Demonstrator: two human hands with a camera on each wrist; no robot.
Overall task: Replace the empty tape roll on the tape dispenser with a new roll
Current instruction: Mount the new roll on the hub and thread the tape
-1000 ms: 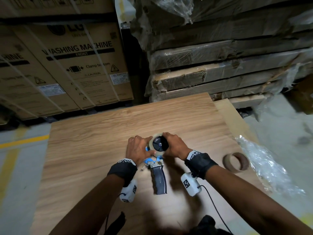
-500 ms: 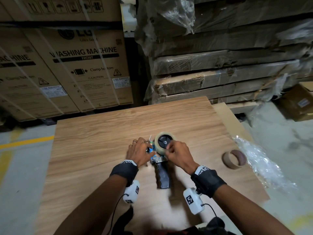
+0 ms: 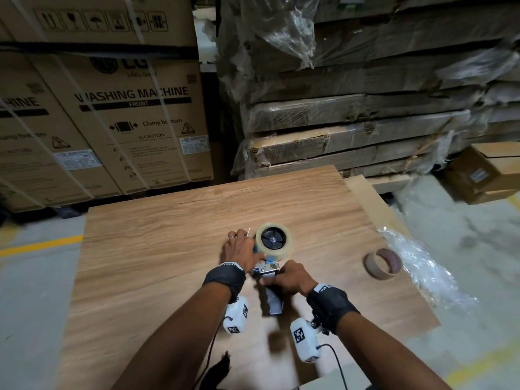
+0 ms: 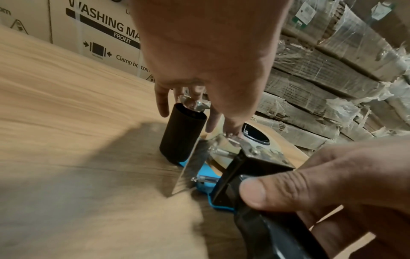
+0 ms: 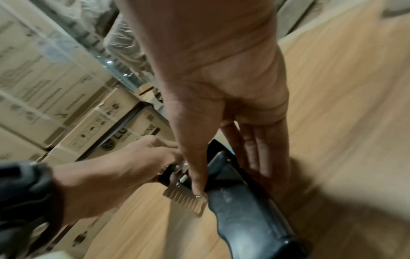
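Observation:
The tape dispenser (image 3: 270,288) lies on its side on the wooden table (image 3: 157,266), black handle toward me. A new clear tape roll (image 3: 273,241) sits on its black hub. My left hand (image 3: 242,246) holds the front end, fingers around the metal bracket (image 4: 194,103) above the black roller (image 4: 182,135). My right hand (image 3: 287,277) grips the top of the handle (image 5: 244,206), its thumb (image 4: 255,191) beside the serrated blade (image 4: 188,171). The empty brown cardboard core (image 3: 382,262) lies to the right on the table.
Crumpled clear plastic wrap (image 3: 419,271) lies at the table's right edge, beyond the core. Washing machine cartons (image 3: 118,119) and wrapped flat boxes (image 3: 351,116) stand behind the table. A small carton (image 3: 486,173) sits on the floor at the right.
My right hand has left the tape roll and come down to grip the top of the handle. The left hand has stayed at the dispenser's front end.

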